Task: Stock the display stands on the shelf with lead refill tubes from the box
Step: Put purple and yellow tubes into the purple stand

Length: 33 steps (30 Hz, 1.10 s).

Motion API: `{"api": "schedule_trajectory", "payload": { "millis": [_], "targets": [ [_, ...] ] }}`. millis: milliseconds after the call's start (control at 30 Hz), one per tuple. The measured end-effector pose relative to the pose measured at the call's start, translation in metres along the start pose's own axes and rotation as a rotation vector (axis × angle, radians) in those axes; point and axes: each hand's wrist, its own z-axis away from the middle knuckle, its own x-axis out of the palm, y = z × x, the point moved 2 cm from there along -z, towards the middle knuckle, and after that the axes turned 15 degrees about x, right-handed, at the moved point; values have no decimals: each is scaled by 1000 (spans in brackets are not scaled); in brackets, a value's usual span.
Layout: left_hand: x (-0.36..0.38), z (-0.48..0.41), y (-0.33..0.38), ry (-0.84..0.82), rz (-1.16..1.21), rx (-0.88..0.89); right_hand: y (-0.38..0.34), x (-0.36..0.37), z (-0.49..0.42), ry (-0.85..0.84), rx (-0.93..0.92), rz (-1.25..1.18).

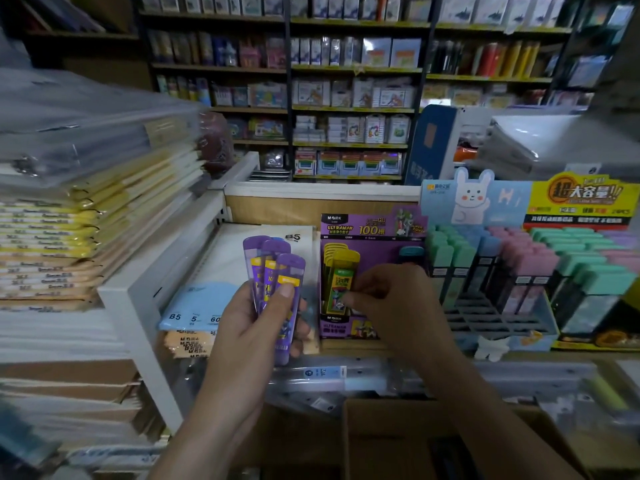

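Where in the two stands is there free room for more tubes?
Purple stand: bare room between the yellow tubes and the teal-capped tube, above the right hand. Pastel stand: empty front grid cells, in front of the pink tubes. Its back rows are crowded.

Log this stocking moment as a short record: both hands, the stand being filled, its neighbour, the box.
left hand: grips fanned purple tubes
right hand: pinches a yellow-capped tube in the stand
stand being filled: purple display stand, yellow-capped tubes at its left
neighbour: pastel stand on the right, green and pink tubes, front slots empty
box: cardboard box below the shelf, contents unclear
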Motion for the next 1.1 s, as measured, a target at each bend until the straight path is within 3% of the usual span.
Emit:
{"api": "schedule_trajectory", "payload": {
  "millis": [233,433,633,733,933,1100],
  "targets": [
    [5,-4,-5,-7,-12,-3,-6,2,-3,-10,-65,210],
    [12,-6,-3,6,24,1,-7,-1,-2,-25,-86,211],
    [20,-2,-6,-6,32,-9,-12,-15,5,18,-117,57],
    [26,0,-6,-4,15,-7,-17,-23,9,-54,-130,-93],
    [44,8,-4,-44,61,-4,-18,-30,12,-374,-39,-278],
    [54,12,-3,-17,44,-18,-14,-37,10,-427,30,-421]
  ]
}}
